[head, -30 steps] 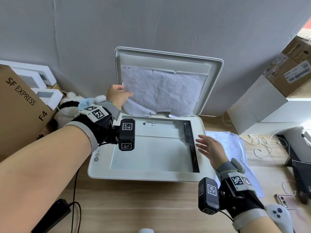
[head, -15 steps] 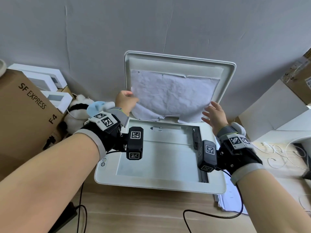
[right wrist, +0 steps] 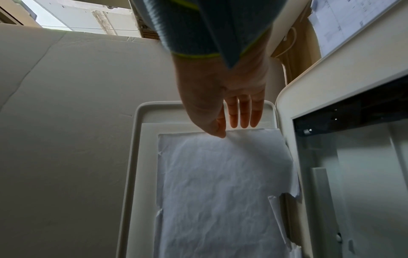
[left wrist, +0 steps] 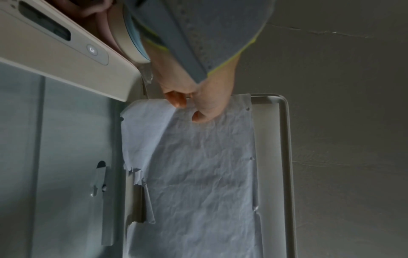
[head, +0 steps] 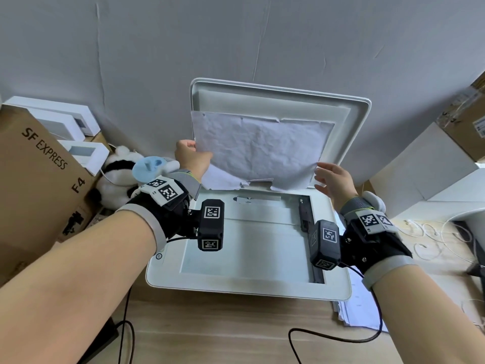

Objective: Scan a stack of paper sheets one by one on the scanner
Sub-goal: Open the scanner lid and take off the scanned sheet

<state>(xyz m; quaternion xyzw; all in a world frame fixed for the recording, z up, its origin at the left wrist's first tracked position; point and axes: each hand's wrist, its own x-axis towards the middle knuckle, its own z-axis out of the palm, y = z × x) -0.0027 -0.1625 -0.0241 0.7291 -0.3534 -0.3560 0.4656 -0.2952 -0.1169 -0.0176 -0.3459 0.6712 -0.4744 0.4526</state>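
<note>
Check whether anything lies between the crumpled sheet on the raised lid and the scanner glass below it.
Nothing visible does. The crumpled sheet rests against the raised lid, pinched at one edge by the left hand, with the right hand open at the other. The scanner glass below shows bare; only the wrist cameras hang above it.

The flat white plastic scanner is sitting on the pale wooden desk, its raised lid leaning back toward the grey wall. A crumpled white paper sheet is lying against the lid's inner face. A brown cardboard box and a black-and-white plush panda are sitting to the scanner's left. A stack of printed white sheets is lying at its right, partly under its edge.
</note>
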